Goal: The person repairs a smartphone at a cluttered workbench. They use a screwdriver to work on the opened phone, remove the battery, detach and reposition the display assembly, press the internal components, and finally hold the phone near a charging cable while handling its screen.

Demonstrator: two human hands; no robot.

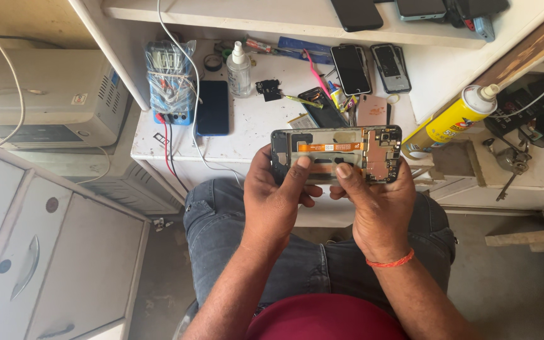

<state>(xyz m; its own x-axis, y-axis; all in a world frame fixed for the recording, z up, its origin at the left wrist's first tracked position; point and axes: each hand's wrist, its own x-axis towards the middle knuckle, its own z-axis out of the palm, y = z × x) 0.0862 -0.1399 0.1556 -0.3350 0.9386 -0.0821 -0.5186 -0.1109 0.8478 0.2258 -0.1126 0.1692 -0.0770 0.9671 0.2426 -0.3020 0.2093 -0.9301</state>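
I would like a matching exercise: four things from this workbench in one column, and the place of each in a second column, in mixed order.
Things:
1. opened phone
2. yellow spray can
3. clear spray bottle
4. blue phone

Places:
A. flat on the table, beside the wrapped multimeter
B. held between left hand and right hand
C. lying tilted at the right
D. upright at the back

Pairs: 1-B, 2-C, 3-D, 4-A

White workbench (247, 135) with dark phone (212, 107), spray bottle (239, 70), blue multimeter (170, 82), two more phones (370, 68).
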